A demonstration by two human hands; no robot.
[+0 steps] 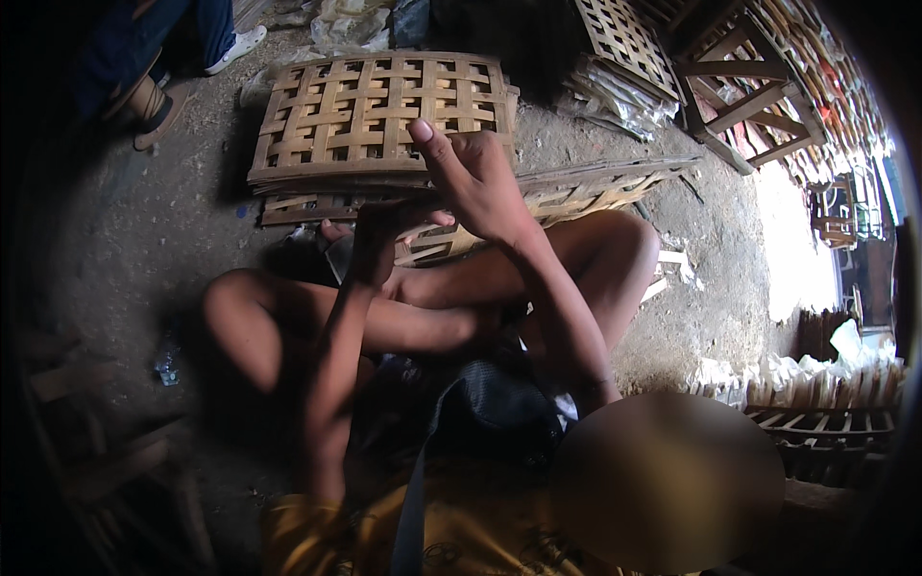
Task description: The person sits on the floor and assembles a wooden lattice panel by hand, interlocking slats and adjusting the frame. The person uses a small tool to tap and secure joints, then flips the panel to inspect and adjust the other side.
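Observation:
Both of my hands are raised over my crossed legs, in front of the stacked woven panels. My right hand (475, 187) is higher, with its thumb stretched up and apart from the bent fingers; I see nothing in it. Below and to its left, my left hand (384, 235) is in shadow, its fingers reaching right toward the right wrist, with no held thing visible. Behind the hands lies a stack of woven bamboo panels (384, 106). Another woven panel (595, 192) lies at a slant on the right, partly hidden by my arm and knee. A dark flat piece (340, 257) shows beside my left hand.
Another person's legs and sandalled foot (161, 115) are at the far left. More woven panels (629, 43) lie at the back right, near a wooden frame (754, 96). A small clear plastic piece (167, 368) lies on the dusty floor (144, 240). Slatted baskets (826, 420) stand at the right.

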